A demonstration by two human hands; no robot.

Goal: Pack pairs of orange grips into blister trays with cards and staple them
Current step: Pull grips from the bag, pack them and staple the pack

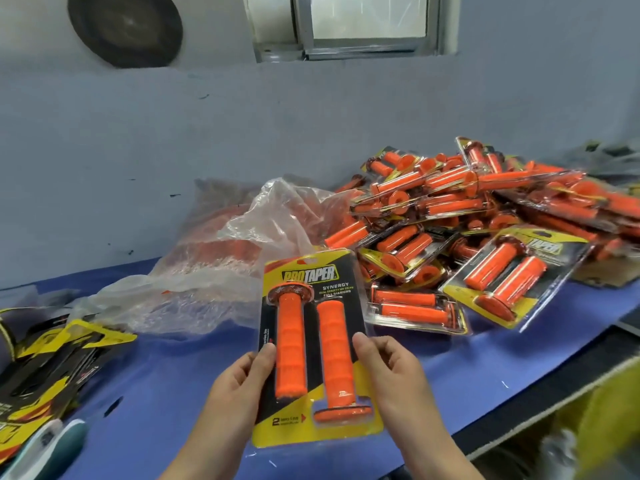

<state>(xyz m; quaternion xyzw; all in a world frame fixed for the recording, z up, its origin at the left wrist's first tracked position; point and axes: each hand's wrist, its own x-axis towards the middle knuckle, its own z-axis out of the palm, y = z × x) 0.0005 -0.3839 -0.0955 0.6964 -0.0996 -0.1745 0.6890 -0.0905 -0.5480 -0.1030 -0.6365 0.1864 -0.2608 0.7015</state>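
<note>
I hold a blister pack [313, 344] upright above the blue table [166, 393]. It has a yellow and black card and two orange grips [291, 344] side by side under clear plastic. My left hand [239, 386] grips its left edge, thumb on the front. My right hand [391, 368] grips its right edge the same way. A heap of finished packs [485, 230] lies at the right. A stack of yellow and black cards [52, 362] lies at the left. A stapler [45, 448] with a teal and white body sits at the bottom left corner.
A clear plastic bag [221, 258] holding loose orange grips lies at the back middle against the grey wall. The table's front edge [540, 403] runs diagonally at the right. A yellow blurred object [602, 427] shows at the bottom right, below the table.
</note>
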